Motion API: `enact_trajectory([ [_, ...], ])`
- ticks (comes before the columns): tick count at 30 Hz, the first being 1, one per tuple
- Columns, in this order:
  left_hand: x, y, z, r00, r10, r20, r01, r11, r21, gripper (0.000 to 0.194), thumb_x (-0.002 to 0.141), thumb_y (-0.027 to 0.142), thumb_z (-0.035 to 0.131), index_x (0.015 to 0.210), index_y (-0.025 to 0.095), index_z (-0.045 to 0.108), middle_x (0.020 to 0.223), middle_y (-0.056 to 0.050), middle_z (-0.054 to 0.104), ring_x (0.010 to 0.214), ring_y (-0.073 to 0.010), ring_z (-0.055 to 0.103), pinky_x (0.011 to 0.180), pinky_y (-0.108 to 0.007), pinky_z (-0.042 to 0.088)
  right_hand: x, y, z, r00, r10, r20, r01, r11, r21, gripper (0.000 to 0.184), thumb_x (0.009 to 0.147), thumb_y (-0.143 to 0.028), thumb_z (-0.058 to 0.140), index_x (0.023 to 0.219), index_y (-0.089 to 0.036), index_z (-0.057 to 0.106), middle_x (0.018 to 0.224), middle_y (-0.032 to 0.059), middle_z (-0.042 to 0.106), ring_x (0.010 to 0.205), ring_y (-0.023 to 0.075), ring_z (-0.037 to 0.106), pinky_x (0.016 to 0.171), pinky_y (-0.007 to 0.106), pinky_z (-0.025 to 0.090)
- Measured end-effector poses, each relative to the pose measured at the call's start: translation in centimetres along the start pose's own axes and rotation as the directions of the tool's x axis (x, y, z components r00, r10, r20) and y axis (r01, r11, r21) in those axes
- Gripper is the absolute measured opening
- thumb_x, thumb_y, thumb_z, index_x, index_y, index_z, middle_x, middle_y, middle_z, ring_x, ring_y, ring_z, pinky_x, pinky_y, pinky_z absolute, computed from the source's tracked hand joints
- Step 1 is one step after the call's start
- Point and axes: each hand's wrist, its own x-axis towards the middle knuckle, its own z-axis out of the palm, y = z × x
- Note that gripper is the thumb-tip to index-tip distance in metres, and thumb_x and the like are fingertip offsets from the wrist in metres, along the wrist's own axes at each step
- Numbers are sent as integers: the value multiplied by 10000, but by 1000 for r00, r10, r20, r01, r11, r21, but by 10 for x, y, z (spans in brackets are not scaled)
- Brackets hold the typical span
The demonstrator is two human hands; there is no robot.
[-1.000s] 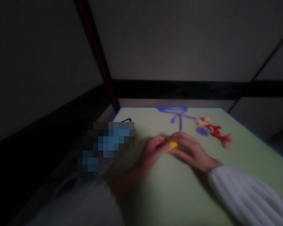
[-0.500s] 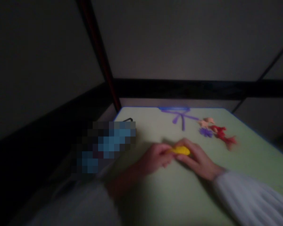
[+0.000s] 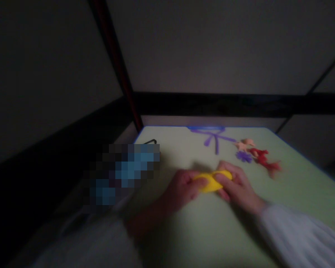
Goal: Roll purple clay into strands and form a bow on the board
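A smooth yellow lump (image 3: 212, 182), elongated and like modelling clay, is held between both hands above the table. My left hand (image 3: 184, 186) grips its left end, thumb lying over the front. On its right end my right hand (image 3: 236, 184) is closed, with the thumb pressed onto the top surface and fingers curled behind and below. Parts of the lump are hidden by the thumbs and fingers. Beyond the right hand lie a purple flower-like piece (image 3: 243, 156), a peach star-shaped piece (image 3: 242, 146) and red branching pieces (image 3: 264, 160).
Thin purple strips (image 3: 217, 143) lie near the far edge of the pale green table (image 3: 201, 234), which has a blue border. At the left is a pixelated bluish object (image 3: 134, 167). A dark wall band (image 3: 212, 105) runs behind the table.
More of the yellow lump now shows, looking longer and wider between the hands. My right hand has shifted slightly right, and its thumb has moved on top of the lump.
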Motion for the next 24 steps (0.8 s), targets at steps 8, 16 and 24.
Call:
enact_trajectory([
  [8, 16, -19, -7, 972, 70, -225, -104, 984, -146, 253, 749, 384, 607, 810, 159, 509, 533, 52, 528, 460, -67, 445, 464, -183, 339, 14, 7, -16, 997, -42, -67, 34, 991, -128, 252, 811, -429, 637, 818, -177, 620, 721, 8, 562, 621, 116, 514, 536, 230, 408],
  [16, 17, -16, -6, 916, 164, -366, -178, 984, -5, 170, 767, 316, 576, 783, 170, 491, 548, 42, 544, 493, -95, 506, 498, -203, 389, 9, 7, -10, 989, -125, -75, 116, 986, -122, 247, 734, -339, 731, 911, -229, 598, 806, 6, 593, 704, 143, 572, 613, 262, 466],
  [24, 0, -2, 14, 990, 47, -130, -47, 999, 4, 284, 710, 332, 644, 914, 144, 582, 841, -31, 619, 745, -141, 559, 670, -233, 432, 5, 8, -8, 970, -242, -3, 224, 903, -368, 256, 787, -371, 677, 923, -205, 538, 899, 37, 520, 671, 136, 553, 538, 254, 454],
])
